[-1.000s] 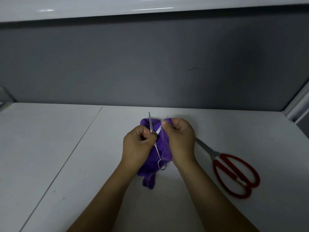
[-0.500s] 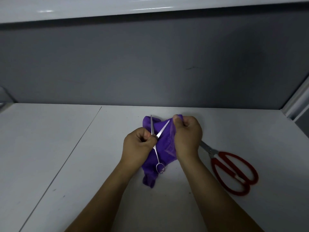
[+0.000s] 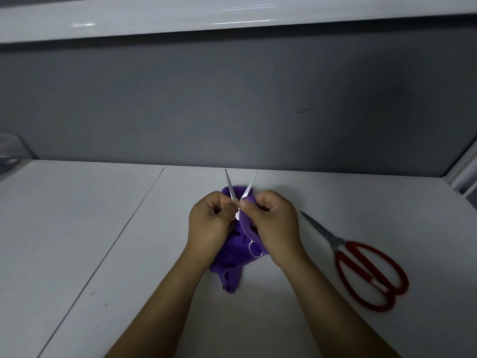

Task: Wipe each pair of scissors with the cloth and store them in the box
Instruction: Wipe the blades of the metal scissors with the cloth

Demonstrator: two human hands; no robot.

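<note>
Small silver scissors (image 3: 230,188) stand spread above the white table, both thin blades pointing away from me in a V. My left hand (image 3: 211,224) grips them near the pivot. My right hand (image 3: 273,223) pinches the purple cloth (image 3: 231,257) against the base of the right blade. The cloth hangs down between my wrists and rests on the table; one silver finger ring shows against it. Red-handled scissors (image 3: 366,267) lie closed on the table to the right, tips pointing up-left toward my right hand.
A grey partition wall (image 3: 232,104) rises just behind the table's far edge. A clear rounded container (image 3: 10,153) is partly visible at the far left. A seam (image 3: 124,223) runs diagonally across the white table (image 3: 77,215).
My right hand slid the cloth back down the right blade toward the pivot, baring both blade tips. The left hand kept its grip on the scissors.
</note>
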